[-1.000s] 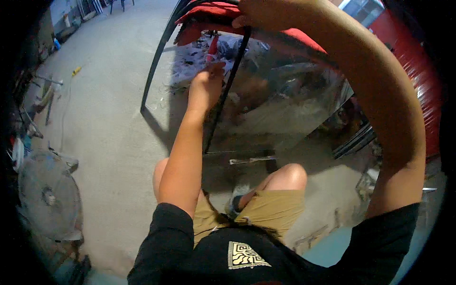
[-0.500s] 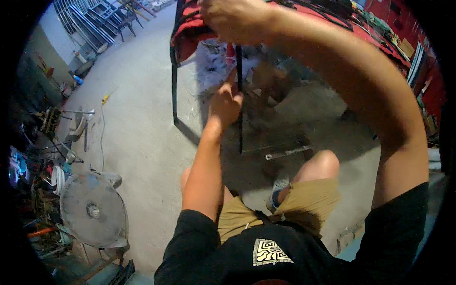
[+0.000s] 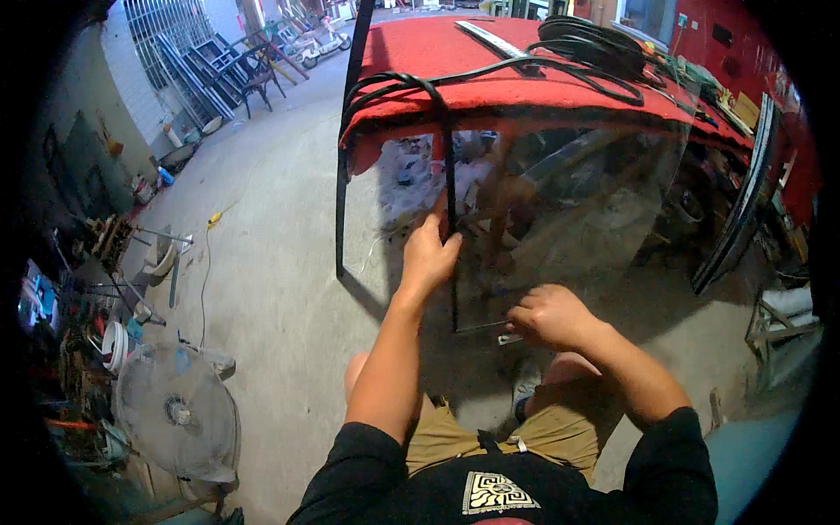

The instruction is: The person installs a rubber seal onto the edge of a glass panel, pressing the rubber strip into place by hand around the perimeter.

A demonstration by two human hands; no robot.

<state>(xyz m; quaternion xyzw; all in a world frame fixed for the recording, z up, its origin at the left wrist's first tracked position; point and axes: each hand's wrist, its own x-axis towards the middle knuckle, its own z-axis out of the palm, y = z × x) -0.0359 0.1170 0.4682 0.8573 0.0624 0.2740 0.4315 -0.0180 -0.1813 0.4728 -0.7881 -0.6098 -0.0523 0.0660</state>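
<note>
A clear glass pane point(image 3: 577, 219) stands upright in front of a table covered in red cloth point(image 3: 411, 52). A black rubber strip point(image 3: 450, 157) loops over the table's front edge and runs down along the pane's left side. My left hand point(image 3: 429, 258) is closed on this strip partway down, its index finger pointing upward along it. Low down by the pane's bottom edge, my right hand point(image 3: 556, 317) has its fingers curled in; what they hold, if anything, is hidden. Part of a metal bar point(image 3: 509, 339) shows just beside its fingertips.
On the table lie a coil of black strip point(image 3: 595, 48) and a pale slotted bar point(image 3: 494, 39). A dusty round fan point(image 3: 179, 411) is at the lower left. Dark long profiles point(image 3: 739, 201) lean at the right. A cable with a yellow end point(image 3: 213, 220) crosses the floor.
My right hand has come down from the tabletop edge to the pane's lower edge. My left hand stays on the strip. The view has tilted up, showing more of the table.
</note>
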